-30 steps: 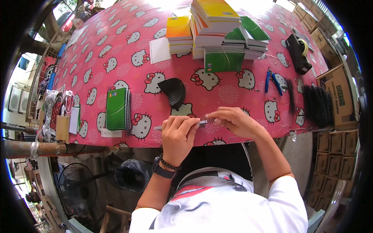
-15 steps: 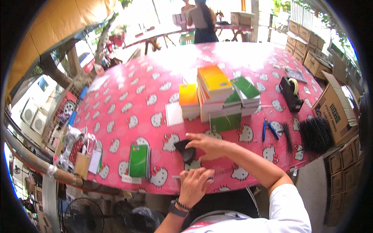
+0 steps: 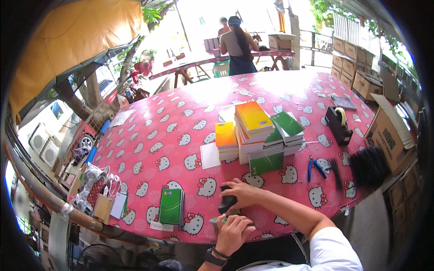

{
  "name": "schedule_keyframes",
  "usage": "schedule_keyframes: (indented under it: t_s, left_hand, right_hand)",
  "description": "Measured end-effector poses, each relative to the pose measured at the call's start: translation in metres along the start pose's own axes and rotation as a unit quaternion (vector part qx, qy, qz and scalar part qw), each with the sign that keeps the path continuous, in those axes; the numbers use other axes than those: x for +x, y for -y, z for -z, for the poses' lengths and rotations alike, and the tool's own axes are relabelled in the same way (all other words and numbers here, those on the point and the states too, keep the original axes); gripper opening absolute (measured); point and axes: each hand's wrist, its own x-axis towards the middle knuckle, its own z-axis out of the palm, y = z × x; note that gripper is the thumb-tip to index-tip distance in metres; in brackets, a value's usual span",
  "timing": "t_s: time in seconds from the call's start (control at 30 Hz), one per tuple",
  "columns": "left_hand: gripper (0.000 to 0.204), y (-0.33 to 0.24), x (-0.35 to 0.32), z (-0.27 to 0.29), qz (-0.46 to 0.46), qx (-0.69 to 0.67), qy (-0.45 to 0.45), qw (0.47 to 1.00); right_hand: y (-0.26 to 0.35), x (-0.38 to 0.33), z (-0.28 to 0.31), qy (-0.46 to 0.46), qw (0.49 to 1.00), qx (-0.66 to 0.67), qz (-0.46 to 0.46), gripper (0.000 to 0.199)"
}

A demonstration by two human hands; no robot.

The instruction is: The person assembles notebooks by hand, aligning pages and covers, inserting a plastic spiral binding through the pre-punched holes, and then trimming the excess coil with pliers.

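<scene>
Near the front edge of the pink table (image 3: pixel 149 149), my left hand (image 3: pixel 233 234) is closed with bent fingers over a small green notebook (image 3: pixel 213 221), which it mostly hides. Just beyond it, my right hand (image 3: pixel 244 195) grips a dark, rounded black block (image 3: pixel 227 204) whose exact kind I cannot make out. The block's lower end is close to the left fingers; whether it touches the notebook is hidden. To the left lies a stack of green spiral notebooks (image 3: pixel 170 206) on a white slip.
Stacks of yellow-orange notebooks (image 3: pixel 252 118) and green notebooks (image 3: pixel 266 161) stand ahead. On the right are blue-handled pliers (image 3: pixel 317 168), black binding coils (image 3: pixel 370 167), a tape dispenser (image 3: pixel 338 128) and an open carton (image 3: pixel 391 140). Clutter (image 3: pixel 97 183) sits at left. A person (image 3: pixel 237 45) stands far behind.
My right hand was spread beside the black block; now its fingers are closed on it, and the block stands nearer my left hand. The left hand stays by the table edge. The view has tilted upward.
</scene>
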Motion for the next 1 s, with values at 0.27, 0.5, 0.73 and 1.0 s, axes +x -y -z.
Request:
schedule_keyframes:
  t_s: [0.27, 0.5, 0.73, 1.0]
  left_hand:
    - [0.022, 0.023, -0.006, -0.001, 0.021, -0.001, -0.065, 0.998]
    - [0.022, 0.02, 0.0, 0.0, 0.019, -0.005, -0.062, 0.998]
    - [0.035, 0.016, 0.002, 0.007, 0.056, -0.028, -0.077, 0.995]
    - [0.08, 0.02, -0.008, 0.004, 0.066, -0.013, -0.074, 0.995]
  right_hand:
    - [0.032, -0.118, 0.051, 0.041, 0.841, 0.535, -0.067, 0.05]
    - [0.046, -0.118, 0.036, -0.052, 0.899, 0.412, -0.139, 0.049]
    - [0.046, -0.1, 0.039, 0.003, 0.891, 0.44, -0.11, 0.049]
    - [0.052, -0.084, 0.036, 0.04, 0.913, 0.404, -0.041, 0.047]
